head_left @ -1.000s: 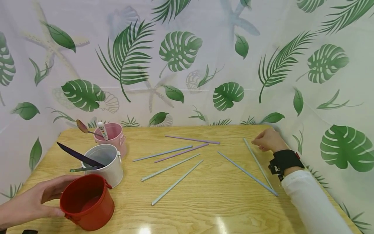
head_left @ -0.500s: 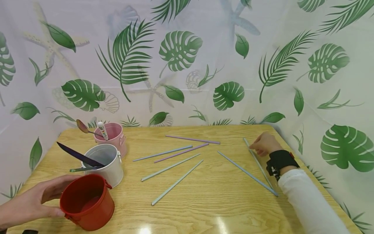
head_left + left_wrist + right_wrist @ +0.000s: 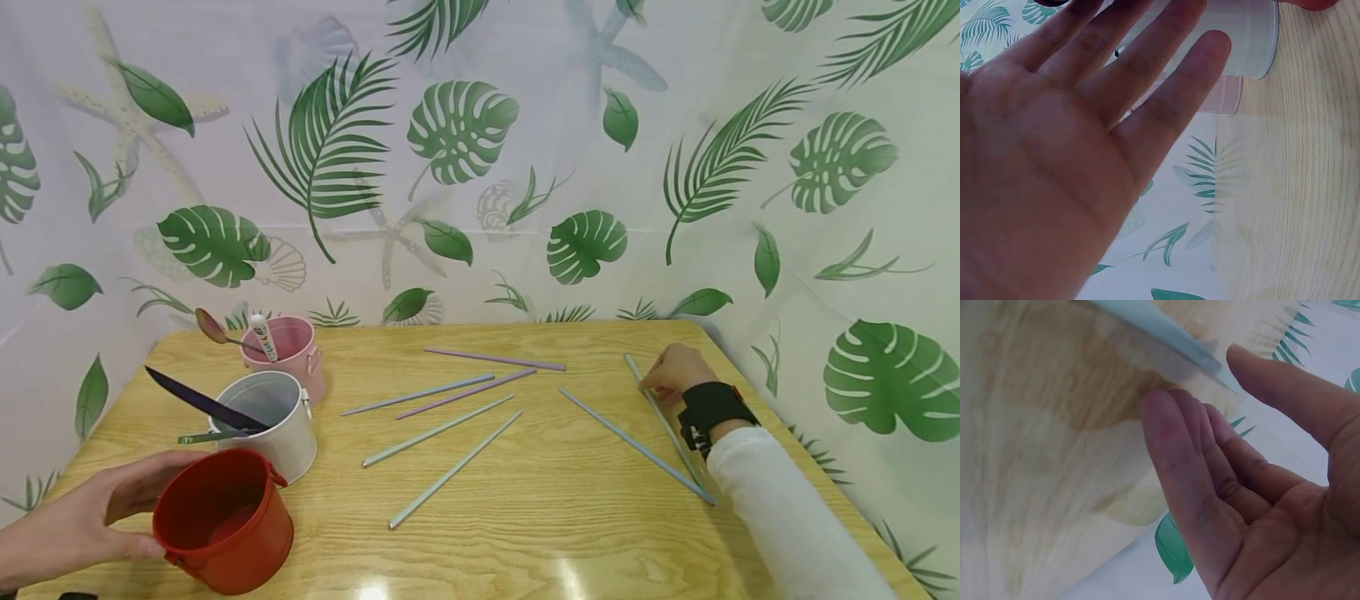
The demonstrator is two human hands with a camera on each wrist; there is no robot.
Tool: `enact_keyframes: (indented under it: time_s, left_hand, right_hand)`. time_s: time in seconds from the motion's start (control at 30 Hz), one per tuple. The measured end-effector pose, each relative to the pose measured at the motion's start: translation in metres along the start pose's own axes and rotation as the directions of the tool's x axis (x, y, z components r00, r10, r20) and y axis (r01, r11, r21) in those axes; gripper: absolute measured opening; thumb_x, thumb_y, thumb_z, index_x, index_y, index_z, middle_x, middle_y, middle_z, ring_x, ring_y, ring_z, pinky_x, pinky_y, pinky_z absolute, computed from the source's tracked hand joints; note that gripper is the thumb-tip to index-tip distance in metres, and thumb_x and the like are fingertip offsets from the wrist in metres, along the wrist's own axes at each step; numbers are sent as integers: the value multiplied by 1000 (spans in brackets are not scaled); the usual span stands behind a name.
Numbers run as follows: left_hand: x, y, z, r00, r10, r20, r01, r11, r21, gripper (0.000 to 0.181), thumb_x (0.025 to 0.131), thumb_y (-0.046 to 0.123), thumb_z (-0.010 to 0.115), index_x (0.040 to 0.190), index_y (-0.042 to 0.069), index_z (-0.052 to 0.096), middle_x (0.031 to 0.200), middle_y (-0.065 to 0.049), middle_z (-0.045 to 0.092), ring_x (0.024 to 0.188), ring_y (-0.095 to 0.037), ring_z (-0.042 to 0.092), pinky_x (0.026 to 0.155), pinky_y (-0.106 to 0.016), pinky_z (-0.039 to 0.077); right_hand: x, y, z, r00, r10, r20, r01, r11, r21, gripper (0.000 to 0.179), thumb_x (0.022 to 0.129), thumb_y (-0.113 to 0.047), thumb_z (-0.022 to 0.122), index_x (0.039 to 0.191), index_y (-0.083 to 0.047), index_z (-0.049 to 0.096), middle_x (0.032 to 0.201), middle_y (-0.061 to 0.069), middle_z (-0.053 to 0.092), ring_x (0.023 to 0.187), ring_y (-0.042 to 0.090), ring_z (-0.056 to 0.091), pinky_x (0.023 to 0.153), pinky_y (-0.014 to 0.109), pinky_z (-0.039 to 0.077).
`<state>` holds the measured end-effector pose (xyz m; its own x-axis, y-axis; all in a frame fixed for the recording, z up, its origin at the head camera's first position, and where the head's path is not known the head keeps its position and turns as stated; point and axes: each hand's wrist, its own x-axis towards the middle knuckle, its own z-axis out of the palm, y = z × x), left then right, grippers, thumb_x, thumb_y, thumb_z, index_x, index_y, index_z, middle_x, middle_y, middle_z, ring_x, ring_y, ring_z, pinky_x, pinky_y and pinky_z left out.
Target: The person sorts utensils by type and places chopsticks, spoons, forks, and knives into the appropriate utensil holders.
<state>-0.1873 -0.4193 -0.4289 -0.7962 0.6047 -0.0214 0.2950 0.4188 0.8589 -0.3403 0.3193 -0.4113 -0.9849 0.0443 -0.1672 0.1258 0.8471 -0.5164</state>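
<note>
My left hand [image 3: 105, 508] rests against an empty red bucket [image 3: 247, 542] at the table's left front. Its thumb touches the near side by the handle lug and the fingers reach behind. In the left wrist view these fingers [image 3: 1166, 100] look straight and spread. At the table's right side my right hand [image 3: 678, 371] is low over a thin pale green stick [image 3: 667, 425], fingertips right at its upper part. The right wrist view has a gap between thumb and loosely bent fingers [image 3: 1175, 450], the stick [image 3: 1160, 337] just beyond them. A blue stick [image 3: 637, 447] lies to its left.
Behind the red bucket stands a white bucket [image 3: 296, 450] holding a dark knife [image 3: 202, 400] and a green-handled utensil. A pink bucket [image 3: 311, 375] with a spoon [image 3: 212, 327] is farther back. Several blue, purple and green sticks lie mid-table. A leaf-print cloth [image 3: 480, 167] surrounds the table.
My right hand has moved slightly left and toward me, from beside the pale green stick to right at it. The left hand and red bucket stay put.
</note>
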Motion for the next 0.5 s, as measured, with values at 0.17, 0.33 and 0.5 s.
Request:
enact_keyframes:
  time_s: [0.17, 0.33, 0.5]
  left_hand:
    - [0, -1, 0, 1000, 16, -7, -16, 1000, 14, 74, 94, 4, 72, 157, 3, 32, 143, 21, 55, 124, 7, 54, 88, -24, 57]
    - [0, -1, 0, 1000, 27, 0, -27, 1000, 1, 74, 95, 2, 71, 157, 2, 31, 143, 22, 54, 125, 7, 53, 88, -24, 58]
    - [0, 0, 1, 1000, -4, 2, 4, 1000, -19, 74, 96, 4, 70, 158, 3, 29, 143, 22, 54, 125, 7, 54, 87, -25, 58]
  right_hand:
    - [5, -1, 2, 1000, -9, -8, 8, 1000, -30, 17, 81, -9, 81, 74, 3, 73, 60, 6, 65, 53, 20, 69, 53, 31, 58]
    - [6, -3, 4, 999, -18, -29, 16, 998, -60, 18, 81, -8, 81, 68, 1, 73, 57, 6, 66, 49, 19, 67, 50, 29, 54]
    - [4, -5, 6, 999, -31, -38, 29, 998, -49, 15, 83, -5, 81, 73, 5, 75, 61, 12, 69, 50, 20, 68, 50, 32, 57]
